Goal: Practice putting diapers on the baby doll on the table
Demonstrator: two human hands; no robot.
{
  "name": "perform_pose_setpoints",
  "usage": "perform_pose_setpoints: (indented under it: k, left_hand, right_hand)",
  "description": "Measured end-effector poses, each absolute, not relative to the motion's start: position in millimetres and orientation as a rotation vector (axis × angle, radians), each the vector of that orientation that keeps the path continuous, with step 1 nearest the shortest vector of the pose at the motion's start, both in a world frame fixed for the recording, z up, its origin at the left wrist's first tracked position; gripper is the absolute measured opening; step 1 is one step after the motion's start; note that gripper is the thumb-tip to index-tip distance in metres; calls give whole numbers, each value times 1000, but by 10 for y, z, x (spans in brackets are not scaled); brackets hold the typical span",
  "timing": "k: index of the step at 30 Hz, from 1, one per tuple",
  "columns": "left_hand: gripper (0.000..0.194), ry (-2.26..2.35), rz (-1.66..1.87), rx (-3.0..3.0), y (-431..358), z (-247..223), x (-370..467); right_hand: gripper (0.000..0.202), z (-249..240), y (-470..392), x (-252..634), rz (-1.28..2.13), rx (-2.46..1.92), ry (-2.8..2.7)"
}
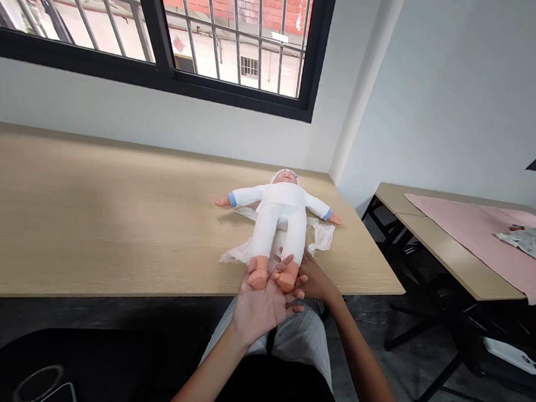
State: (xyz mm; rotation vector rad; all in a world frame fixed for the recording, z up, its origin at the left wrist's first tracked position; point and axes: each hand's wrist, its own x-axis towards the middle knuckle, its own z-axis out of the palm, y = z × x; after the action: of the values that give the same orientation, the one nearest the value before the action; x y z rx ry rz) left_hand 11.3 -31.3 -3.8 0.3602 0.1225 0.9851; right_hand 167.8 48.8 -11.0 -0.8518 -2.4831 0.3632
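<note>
A baby doll (pixel 282 211) in a white suit with blue cuffs lies on its back, arms spread, its head toward the window and its feet at the table's front edge. Beneath it a thin white cloth (pixel 323 236) sticks out on both sides. My left hand (pixel 261 304) is palm up with fingers apart under and beside the doll's feet. Close against the doll's foot on the right is my right hand (pixel 312 277), its fingers partly hidden behind the leg and my left hand, so its grip is unclear.
The doll is near the right end of a wooden table (pixel 84 210) below a barred window. On the right, another table (pixel 459 268) bears a pink cloth (pixel 471 234), a patterned cloth (pixel 534 243) and part of another person's hand. A black chair (pixel 108 362) stands at lower left.
</note>
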Motion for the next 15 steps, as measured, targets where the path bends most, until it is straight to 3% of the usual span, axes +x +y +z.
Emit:
perform_pose_setpoints:
  k: [2, 7, 12, 15]
  left_hand:
    - [66, 101, 977, 369, -362, -80, 73]
    - [73, 49, 945, 405, -498, -244, -20]
    - [81, 177, 972, 532, -629, -277, -73]
    - [70, 418, 1028, 693, -692, -235, -96]
  right_hand:
    - [42, -119, 470, 1720, 421, -824, -2509]
    - [26, -93, 412, 1803, 704, -775, -2340]
    - [42, -97, 360, 1872, 950, -766, -2009]
    - [48, -133, 364, 1919, 875, -794, -1900]
